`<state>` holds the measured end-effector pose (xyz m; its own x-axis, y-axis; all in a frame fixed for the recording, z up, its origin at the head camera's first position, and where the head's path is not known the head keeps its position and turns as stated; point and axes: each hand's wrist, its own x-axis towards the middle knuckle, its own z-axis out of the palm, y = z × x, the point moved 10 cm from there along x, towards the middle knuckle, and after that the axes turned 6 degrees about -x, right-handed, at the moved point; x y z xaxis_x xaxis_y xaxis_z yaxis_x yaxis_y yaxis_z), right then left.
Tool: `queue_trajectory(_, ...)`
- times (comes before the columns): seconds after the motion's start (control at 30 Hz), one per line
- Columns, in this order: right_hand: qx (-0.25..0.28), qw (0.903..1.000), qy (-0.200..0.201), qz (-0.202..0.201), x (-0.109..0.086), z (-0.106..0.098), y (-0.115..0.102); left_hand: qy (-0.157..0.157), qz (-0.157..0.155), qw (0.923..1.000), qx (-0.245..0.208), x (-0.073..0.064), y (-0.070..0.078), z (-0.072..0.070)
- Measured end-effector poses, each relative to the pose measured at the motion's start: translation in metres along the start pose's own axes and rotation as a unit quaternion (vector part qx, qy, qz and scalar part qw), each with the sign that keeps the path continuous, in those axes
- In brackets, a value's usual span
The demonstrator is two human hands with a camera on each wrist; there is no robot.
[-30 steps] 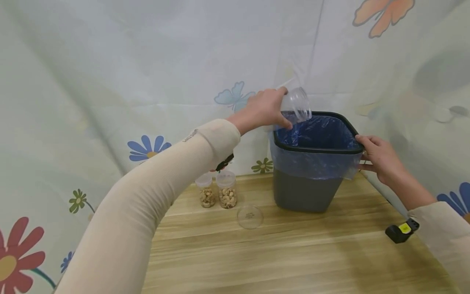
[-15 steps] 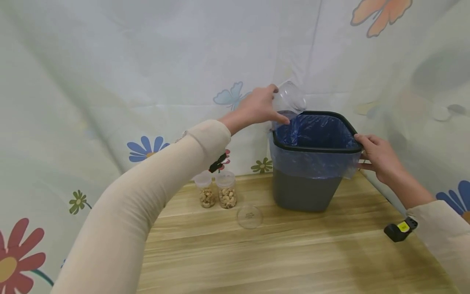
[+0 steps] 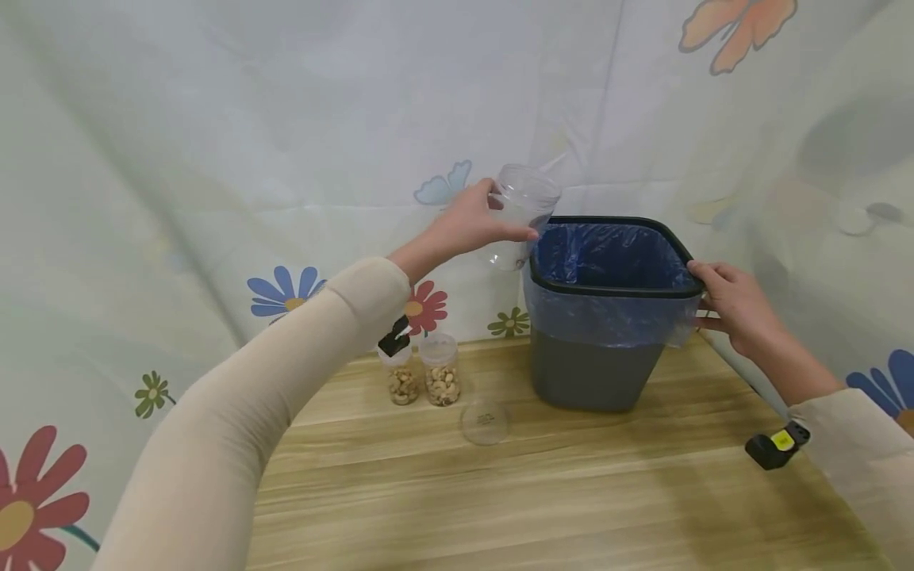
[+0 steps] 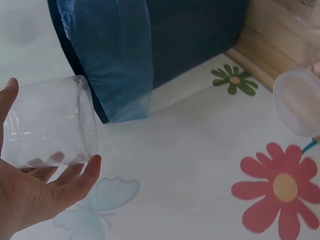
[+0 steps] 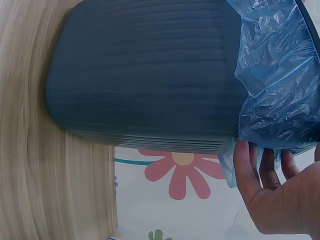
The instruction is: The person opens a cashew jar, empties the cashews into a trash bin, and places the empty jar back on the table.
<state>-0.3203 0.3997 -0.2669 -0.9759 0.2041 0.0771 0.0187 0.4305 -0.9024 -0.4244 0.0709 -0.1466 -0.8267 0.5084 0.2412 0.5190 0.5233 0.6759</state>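
My left hand [image 3: 467, 220] grips a clear plastic jar [image 3: 527, 194] just left of the bin's rim, its open mouth tipped slightly up and to the right in the head view. The left wrist view shows this jar [image 4: 50, 122] see-through, with nothing inside, and fingers [image 4: 75, 182] around its side. A grey waste bin [image 3: 585, 377] stands on the table, lined with a blue plastic bag [image 3: 614, 321] folded over its black rim. My right hand [image 3: 739, 305] holds the bin's right rim, thumb on top; in the right wrist view its fingers [image 5: 245, 162] lie against the bag's overhang.
Two lidded jars of cashews, a left one [image 3: 403, 386] and a right one [image 3: 443, 385], stand at the back of the wooden table [image 3: 571, 492]. A clear round lid [image 3: 485, 422] lies flat in front of them. A flower-printed curtain [image 3: 321, 119] hangs close behind.
My left hand has drawn the jar left, away from over the bin, and turned its mouth from tipped down to tilted up. My right hand stays on the rim.
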Motion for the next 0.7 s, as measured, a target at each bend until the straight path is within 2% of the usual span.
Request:
queue_trajectory(0.1, 0.002, 1.0000, -0.002, -0.001, 0.000, 0.000, 0.000, 0.013, -0.012, 0.9994, -0.029, -0.010, -0.008, -0.006)
queue_trajectory(0.23, 0.003, 1.0000, 0.000, -0.003, 0.000, -0.002, -0.001, 0.027, -0.014, 0.9978, -0.060, -0.020, -0.016, -0.013)
queue_trajectory(0.37, -0.002, 1.0000, -0.002, -0.003, 0.000, -0.003, 0.000, 0.041, 0.001, 0.9955, -0.085, -0.029, -0.022, -0.018)
queue_trajectory(0.57, -0.013, 0.9999, -0.005, -0.002, 0.001, -0.002, 0.000, 0.038, 0.032, 0.9938, -0.100, -0.047, -0.033, -0.013)
queue_trajectory(0.7, -0.009, 0.9999, -0.005, -0.002, 0.000, -0.002, 0.000, 0.035, 0.032, 0.9926, -0.112, -0.060, -0.041, -0.007)
